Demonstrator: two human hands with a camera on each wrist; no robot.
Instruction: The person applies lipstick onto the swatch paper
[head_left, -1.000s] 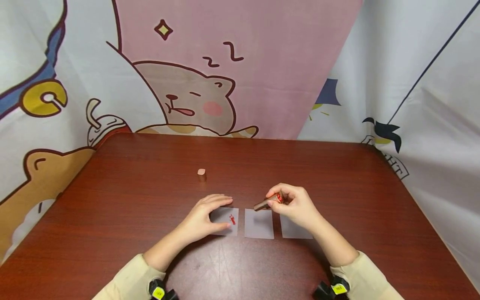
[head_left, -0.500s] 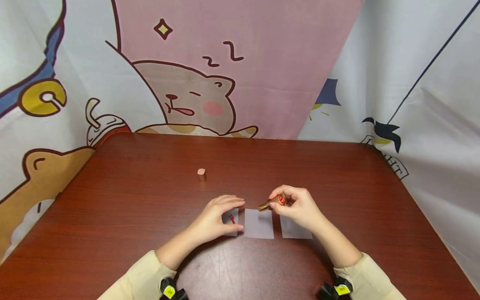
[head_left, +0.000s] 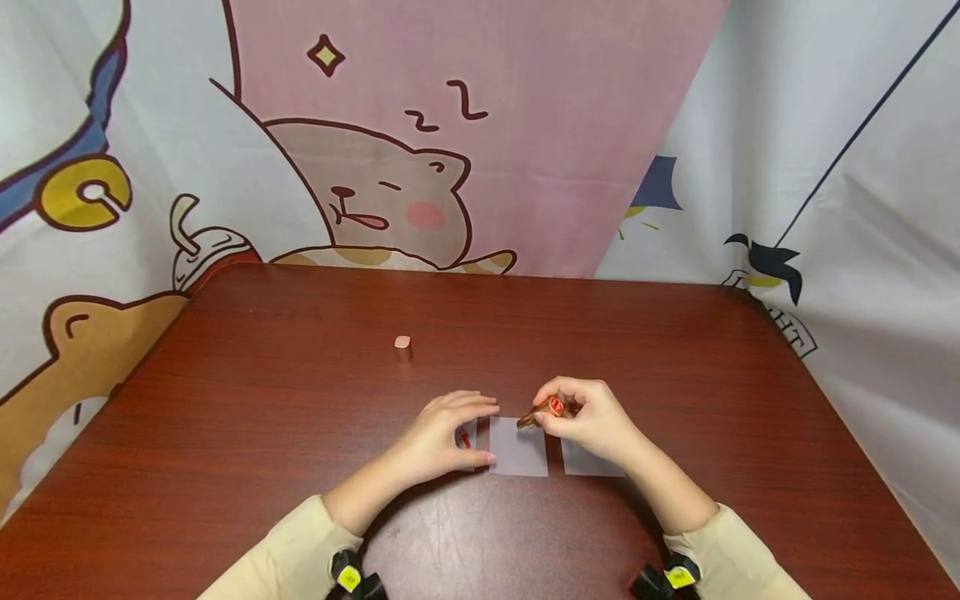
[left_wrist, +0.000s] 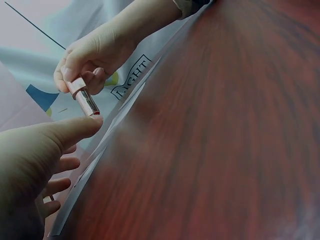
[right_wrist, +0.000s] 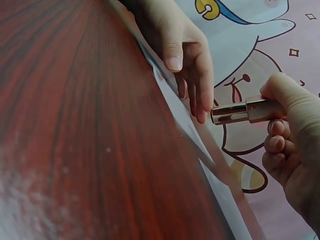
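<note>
My right hand [head_left: 596, 423] pinches a rose-gold lipstick tube [head_left: 538, 413] between thumb and fingers, tilted above the far part of the middle white paper square [head_left: 517, 454]. One end of the tube shows red. In the right wrist view the lipstick [right_wrist: 240, 112] has a narrower, shiny metal section pointing toward my other hand. My left hand [head_left: 438, 442] hovers with thumb and fingers spread, holding nothing. It partly covers the left paper square [head_left: 472, 461], which bears a red mark [head_left: 464, 437]. Whether the left fingertips touch the paper is unclear.
A third white paper square [head_left: 590, 462] lies at the right, partly under my right hand. A small rose-gold cap [head_left: 403, 349] stands upright farther back on the dark red wooden table [head_left: 285, 350]. A cartoon-printed cloth [head_left: 540, 125] hangs behind.
My left hand has moved right, toward the middle paper, covering more of the left one. My right hand has turned the lipstick slightly and lowered a little.
</note>
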